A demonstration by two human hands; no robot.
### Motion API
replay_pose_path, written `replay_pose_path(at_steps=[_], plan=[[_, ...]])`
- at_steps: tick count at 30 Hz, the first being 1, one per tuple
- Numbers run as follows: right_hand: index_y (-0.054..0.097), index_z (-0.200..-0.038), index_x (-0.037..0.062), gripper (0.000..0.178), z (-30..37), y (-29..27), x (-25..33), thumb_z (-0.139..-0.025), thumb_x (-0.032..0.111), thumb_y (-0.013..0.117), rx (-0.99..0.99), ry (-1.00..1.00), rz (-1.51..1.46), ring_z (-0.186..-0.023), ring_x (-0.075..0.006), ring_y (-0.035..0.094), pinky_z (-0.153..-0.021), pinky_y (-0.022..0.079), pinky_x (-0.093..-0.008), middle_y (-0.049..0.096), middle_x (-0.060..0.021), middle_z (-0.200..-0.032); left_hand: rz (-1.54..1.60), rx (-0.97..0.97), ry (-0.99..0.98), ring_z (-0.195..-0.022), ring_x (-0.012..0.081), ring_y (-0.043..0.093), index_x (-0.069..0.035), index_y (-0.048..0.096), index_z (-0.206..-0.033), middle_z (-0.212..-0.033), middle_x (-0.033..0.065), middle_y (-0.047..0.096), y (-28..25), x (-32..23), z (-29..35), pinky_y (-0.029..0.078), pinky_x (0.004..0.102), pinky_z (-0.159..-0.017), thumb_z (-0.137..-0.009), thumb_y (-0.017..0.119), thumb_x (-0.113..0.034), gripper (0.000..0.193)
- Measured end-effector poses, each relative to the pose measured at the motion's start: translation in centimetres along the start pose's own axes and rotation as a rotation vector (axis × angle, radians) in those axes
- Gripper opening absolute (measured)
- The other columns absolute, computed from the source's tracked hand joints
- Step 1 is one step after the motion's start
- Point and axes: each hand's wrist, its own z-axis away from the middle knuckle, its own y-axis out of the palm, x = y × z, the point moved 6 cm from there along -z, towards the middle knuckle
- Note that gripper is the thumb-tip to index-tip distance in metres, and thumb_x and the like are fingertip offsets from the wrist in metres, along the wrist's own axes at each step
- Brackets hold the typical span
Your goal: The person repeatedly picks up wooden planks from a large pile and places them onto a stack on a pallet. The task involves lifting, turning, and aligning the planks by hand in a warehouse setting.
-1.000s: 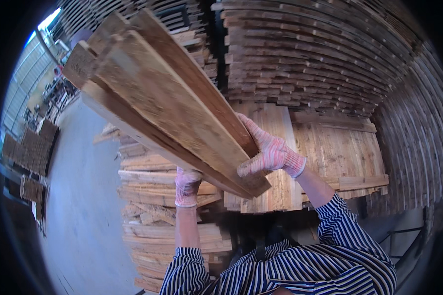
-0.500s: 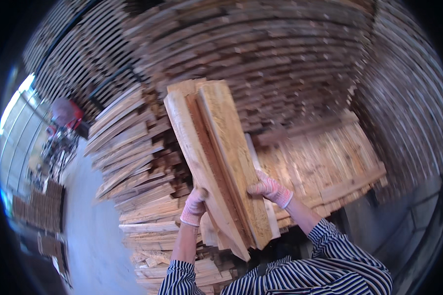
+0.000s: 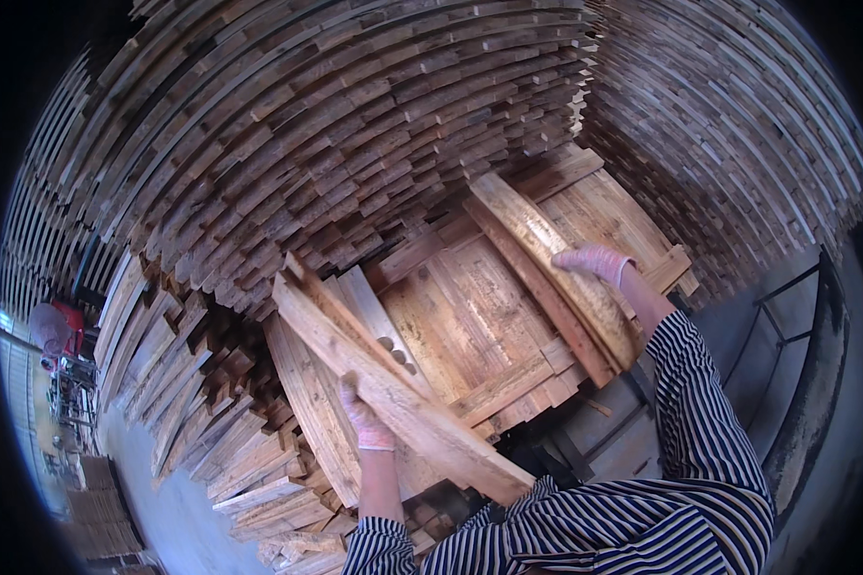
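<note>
My left hand (image 3: 364,417), in a pale pink knit glove, grips a long light wooden plank (image 3: 422,422) by its left edge. A second narrow plank (image 3: 328,305) lies along its far side; whether I hold that one too is unclear. My right hand (image 3: 599,264), gloved alike, is closed over a pale rough plank (image 3: 535,230) with a redder plank (image 3: 527,283) against its left side. Both bundles slant over a bed of boards (image 3: 470,326) laid side by side, with crosswise strips (image 3: 508,383) at its near and far edges.
A tall wall of stacked boards (image 3: 355,125) rises behind, and another stack (image 3: 719,144) stands at right. Loose planks pile up (image 3: 177,374) on the left beside the grey floor (image 3: 177,517). A dark metal frame (image 3: 786,335) is at right.
The planks held together between both hands are now parted into two bundles. My right hand has moved right and away with one, my left stays with the other. The view has swung right.
</note>
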Motion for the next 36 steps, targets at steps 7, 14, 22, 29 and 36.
replay_pose_path(at_steps=[7,14,22,29,36], plan=[[0.025,-0.158,0.0077,0.104,3.7,3.3,8.5,-0.081,0.059,0.073,-0.271,-0.025,0.596,-0.129,-0.0421,0.052,-0.106,0.044,-0.0478,0.048,-0.0253,-0.145,-0.099,-0.057,-0.121,-0.115,0.0408,0.063,0.007,0.045,-0.142,-0.129,0.0241,0.061,-6.7,-3.0,1.8,0.054,0.0562,-0.098,-0.080,0.079,-0.050,0.091],[0.036,-0.154,0.0151,0.084,6.5,10.4,13.7,-0.084,0.043,0.074,-0.445,-0.353,0.796,-0.102,-0.0376,0.060,-0.083,0.051,-0.0474,0.057,-0.0216,-0.110,-0.094,-0.121,-0.241,-0.109,0.0386,0.068,0.009,0.051,-0.138,-0.126,0.0240,0.066,-13.7,-3.2,2.9,0.056,0.0518,-0.097,-0.088,0.073,-0.042,0.074],[0.043,-0.147,0.0070,0.082,4.3,30.5,20.6,-0.090,0.065,0.056,0.021,-0.344,0.356,-0.124,-0.0397,0.053,-0.099,0.045,-0.0513,0.054,-0.0259,-0.134,-0.170,-0.166,-0.215,-0.110,0.0346,0.068,0.004,0.051,-0.139,-0.126,0.0204,0.066,-15.0,-3.5,1.9,0.057,0.0490,-0.097,-0.081,0.077,-0.058,0.088],[0.035,-0.152,0.0027,0.101,12.9,31.9,22.9,-0.079,0.064,0.070,0.012,-0.426,0.176,-0.126,-0.0450,0.053,-0.106,0.044,-0.0496,0.050,-0.0331,-0.138,-0.247,-0.251,-0.168,-0.118,0.0285,0.063,-0.004,0.052,-0.140,-0.129,0.0146,0.064,-11.0,-0.6,0.6,0.053,0.0419,-0.102,-0.090,0.069,-0.056,0.074],[0.030,-0.155,0.0021,0.098,10.0,22.8,18.8,-0.082,0.055,0.071,-0.038,-0.188,0.131,-0.125,-0.0422,0.055,-0.103,0.046,-0.0479,0.055,-0.0305,-0.131,-0.170,-0.288,-0.252,-0.122,0.0296,0.060,-0.006,0.047,-0.145,-0.139,0.0150,0.058,-9.2,0.0,0.9,0.052,0.0462,-0.101,-0.097,0.065,-0.048,0.067]])
